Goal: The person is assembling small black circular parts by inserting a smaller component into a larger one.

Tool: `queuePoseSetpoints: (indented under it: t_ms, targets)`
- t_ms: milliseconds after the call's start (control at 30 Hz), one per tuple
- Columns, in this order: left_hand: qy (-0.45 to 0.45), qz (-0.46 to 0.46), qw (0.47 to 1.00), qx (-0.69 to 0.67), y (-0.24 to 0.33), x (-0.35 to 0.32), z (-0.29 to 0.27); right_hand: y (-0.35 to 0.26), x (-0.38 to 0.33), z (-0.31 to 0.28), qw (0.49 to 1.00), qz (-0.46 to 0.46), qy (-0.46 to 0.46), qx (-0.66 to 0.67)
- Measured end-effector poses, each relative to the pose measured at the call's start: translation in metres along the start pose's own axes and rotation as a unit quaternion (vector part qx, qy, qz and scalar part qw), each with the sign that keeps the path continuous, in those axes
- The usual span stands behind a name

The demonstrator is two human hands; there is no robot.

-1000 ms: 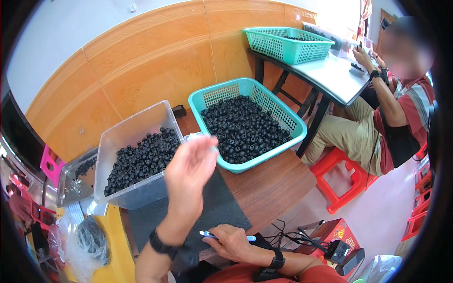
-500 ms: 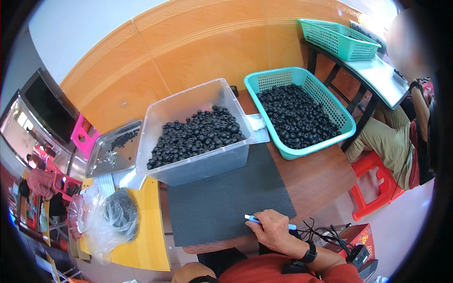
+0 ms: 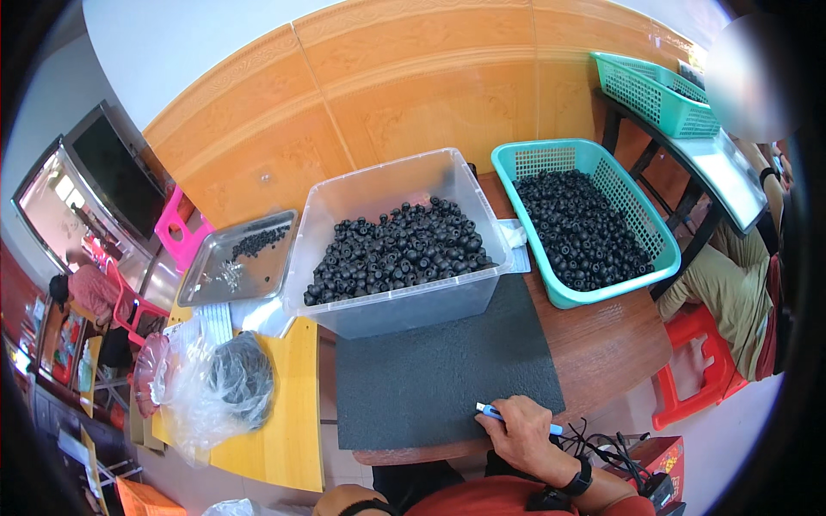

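My right hand (image 3: 523, 433), with a dark band at its wrist, is closed around a slim light-blue utility knife (image 3: 494, 413) with a pale tip. It rests at the front right edge of a dark grey mat (image 3: 430, 370) on the brown table. Behind the mat stands a clear plastic bin (image 3: 404, 305) holding many black, rounded, bead-like parts (image 3: 404, 245) with holes. To its right, a turquoise basket (image 3: 594, 294) holds more of these parts. My left hand is out of view; only a bit of bent arm shows at the lower edge.
On the left, a yellow table (image 3: 297, 378) bears a clear bag (image 3: 237, 378) with dark contents and a metal tray (image 3: 258, 279) of small parts. At right, a person sits by a dark-legged table with a green basket (image 3: 654, 99). Cables (image 3: 615, 451) lie near a red box.
The whole view has shifted, so the tables and containers appear farther right and lower. My right hand keeps its hold on the utility knife at the mat's front edge.
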State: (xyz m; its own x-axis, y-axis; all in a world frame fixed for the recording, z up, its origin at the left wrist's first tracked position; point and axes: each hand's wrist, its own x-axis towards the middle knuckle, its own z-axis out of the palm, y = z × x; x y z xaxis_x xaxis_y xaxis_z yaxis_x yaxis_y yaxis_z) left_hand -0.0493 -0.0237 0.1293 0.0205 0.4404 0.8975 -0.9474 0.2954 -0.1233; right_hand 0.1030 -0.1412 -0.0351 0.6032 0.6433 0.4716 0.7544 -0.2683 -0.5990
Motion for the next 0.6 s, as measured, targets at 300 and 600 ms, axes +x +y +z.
queuePoseSetpoints:
  t_ms: [300, 600]
  targets:
    - [-0.001, -0.353, 0.698, 0.623, -0.063, 0.066, -0.143, 0.01, -0.001, 0.0, 1.0, -0.001, 0.014, 0.005]
    - [-0.298, -0.516, 0.421, 0.685, -0.124, 0.082, -0.261, 0.003, -0.002, 0.002, 0.999, -0.023, 0.023, 0.012]
